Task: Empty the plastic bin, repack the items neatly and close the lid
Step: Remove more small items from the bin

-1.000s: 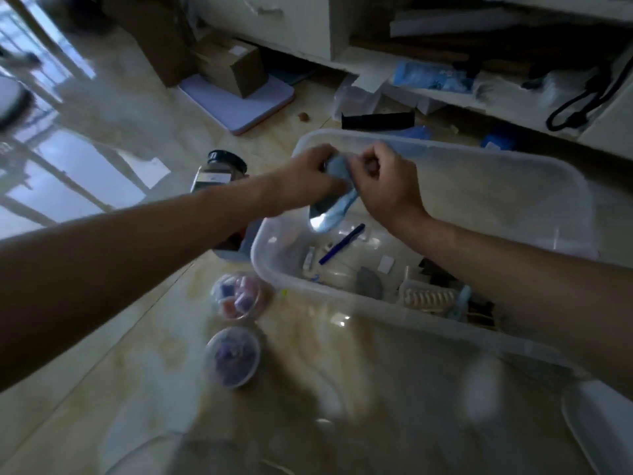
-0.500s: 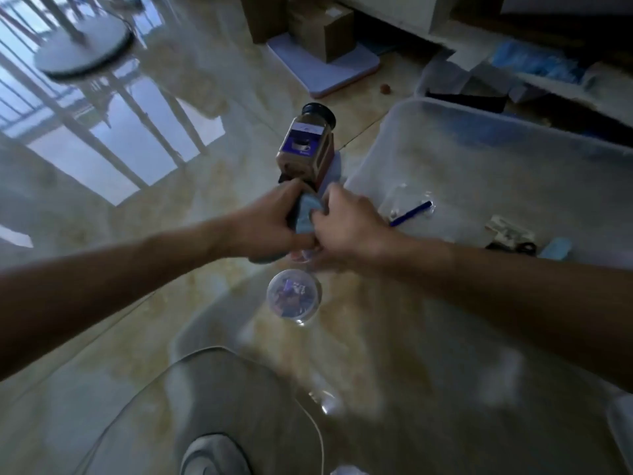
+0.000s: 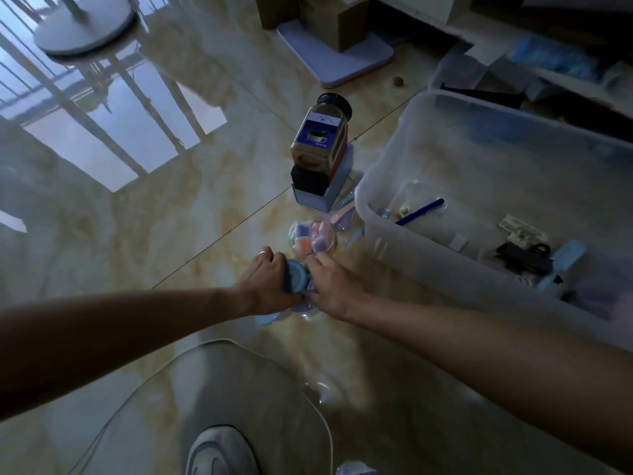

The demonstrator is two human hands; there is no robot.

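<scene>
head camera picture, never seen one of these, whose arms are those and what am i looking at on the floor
The camera sits on a person's head and looks forward and down, so the two bare arms are that person's own. There is no machine. The left hand and the right hand meet low over the glossy floor, and the left grips a small blue item; what it is I cannot tell. What the right hand's fingers do is unclear. Just beyond them a clear round tub of coloured bits lies on the floor, and further off a coffee jar stands on a small box. To the right is the plastic bin, lid off, with a blue pen and other small things inside.
</scene>
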